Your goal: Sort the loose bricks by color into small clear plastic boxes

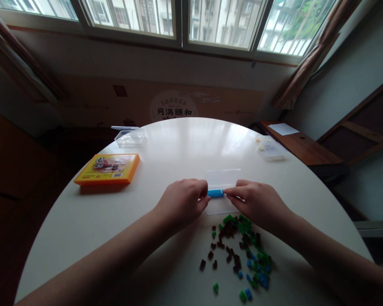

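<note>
A narrow blue strip of building bricks [215, 193], with a pale piece at its right end, lies between my two hands over a clear plastic box [224, 175]. My left hand [187, 199] is closed, thumb and fingers pinching the strip's left end. At the right end, my right hand [253, 197] pinches with thumb and forefinger where the pale piece sits. What its fingertips hold is partly hidden. Just in front of the box, loose green, brown and blue bricks [236, 257] are scattered on the white round table [121, 255].
An orange-edged game box [107, 169] lies on the left of the table. Behind it stands a clear container [130, 138] with its lid raised. Another clear container [271, 149] with small yellowish pieces beside it is at the right rim. A wooden desk [309, 146] adjoins on the right.
</note>
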Action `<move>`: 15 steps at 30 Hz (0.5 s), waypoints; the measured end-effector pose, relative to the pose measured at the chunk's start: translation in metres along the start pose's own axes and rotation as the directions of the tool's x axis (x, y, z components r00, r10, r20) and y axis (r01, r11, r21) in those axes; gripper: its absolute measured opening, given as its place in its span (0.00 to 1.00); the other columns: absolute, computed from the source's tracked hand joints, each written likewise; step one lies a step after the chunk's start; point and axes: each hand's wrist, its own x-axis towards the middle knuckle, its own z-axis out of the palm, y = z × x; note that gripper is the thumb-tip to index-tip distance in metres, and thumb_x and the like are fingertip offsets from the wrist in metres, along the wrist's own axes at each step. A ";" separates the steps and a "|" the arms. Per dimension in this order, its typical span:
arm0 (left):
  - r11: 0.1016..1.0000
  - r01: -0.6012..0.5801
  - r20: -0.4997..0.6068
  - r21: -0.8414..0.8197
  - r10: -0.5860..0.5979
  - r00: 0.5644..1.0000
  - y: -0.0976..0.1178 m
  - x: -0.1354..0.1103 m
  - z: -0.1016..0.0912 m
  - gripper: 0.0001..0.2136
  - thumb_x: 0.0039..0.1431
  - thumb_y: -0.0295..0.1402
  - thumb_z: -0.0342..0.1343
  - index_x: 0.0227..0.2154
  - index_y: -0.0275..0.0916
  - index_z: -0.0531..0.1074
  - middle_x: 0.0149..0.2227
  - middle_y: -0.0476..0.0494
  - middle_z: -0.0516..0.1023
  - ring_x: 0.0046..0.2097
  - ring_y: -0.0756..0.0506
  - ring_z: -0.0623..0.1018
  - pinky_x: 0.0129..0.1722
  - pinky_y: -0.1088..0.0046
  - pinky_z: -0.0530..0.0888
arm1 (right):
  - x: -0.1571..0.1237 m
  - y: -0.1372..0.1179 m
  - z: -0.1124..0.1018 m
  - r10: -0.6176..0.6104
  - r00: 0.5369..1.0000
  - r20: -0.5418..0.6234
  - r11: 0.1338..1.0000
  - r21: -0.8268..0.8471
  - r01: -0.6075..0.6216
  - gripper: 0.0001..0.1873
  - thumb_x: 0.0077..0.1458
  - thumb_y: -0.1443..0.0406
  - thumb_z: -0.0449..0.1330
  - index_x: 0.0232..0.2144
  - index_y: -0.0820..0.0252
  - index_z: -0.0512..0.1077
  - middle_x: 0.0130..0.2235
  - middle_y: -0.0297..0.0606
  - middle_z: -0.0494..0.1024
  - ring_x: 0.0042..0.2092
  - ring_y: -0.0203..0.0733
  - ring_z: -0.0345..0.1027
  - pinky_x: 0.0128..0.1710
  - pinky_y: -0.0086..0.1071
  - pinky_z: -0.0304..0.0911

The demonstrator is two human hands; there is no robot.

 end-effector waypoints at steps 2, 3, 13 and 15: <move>1.000 -0.002 -0.004 -0.001 0.002 1.000 0.000 0.000 0.000 0.05 0.57 0.34 0.54 0.29 0.40 0.72 0.32 0.46 0.79 0.31 0.46 0.75 0.28 0.72 0.66 | 0.000 -0.001 0.000 0.001 1.000 -0.002 1.000 -0.003 -0.001 0.12 0.61 0.62 0.56 0.40 0.45 0.79 0.33 0.31 0.77 0.30 0.35 0.68 0.27 0.29 0.53; 1.000 -0.004 -0.005 -0.002 0.004 1.000 0.000 0.000 0.000 0.05 0.57 0.34 0.54 0.29 0.40 0.72 0.32 0.46 0.78 0.31 0.46 0.75 0.28 0.72 0.66 | 0.000 -0.001 0.000 0.002 1.000 -0.001 1.000 -0.001 -0.002 0.12 0.62 0.62 0.55 0.39 0.45 0.79 0.33 0.31 0.77 0.30 0.35 0.68 0.28 0.29 0.53; 1.000 0.009 0.014 -0.011 -0.008 1.000 0.001 0.000 -0.001 0.04 0.57 0.34 0.55 0.29 0.41 0.71 0.32 0.47 0.78 0.31 0.46 0.74 0.28 0.73 0.65 | -0.001 -0.001 0.000 -0.005 1.000 -0.003 1.000 -0.007 0.005 0.12 0.62 0.61 0.55 0.37 0.47 0.79 0.33 0.30 0.77 0.30 0.35 0.68 0.27 0.30 0.52; 1.000 0.006 0.016 -0.011 -0.006 1.000 0.001 0.000 -0.001 0.04 0.57 0.34 0.55 0.29 0.41 0.71 0.32 0.47 0.78 0.31 0.46 0.74 0.28 0.73 0.65 | -0.001 -0.002 0.000 -0.008 1.000 0.000 1.000 -0.005 0.008 0.12 0.62 0.62 0.55 0.37 0.47 0.79 0.33 0.30 0.77 0.29 0.35 0.68 0.27 0.29 0.51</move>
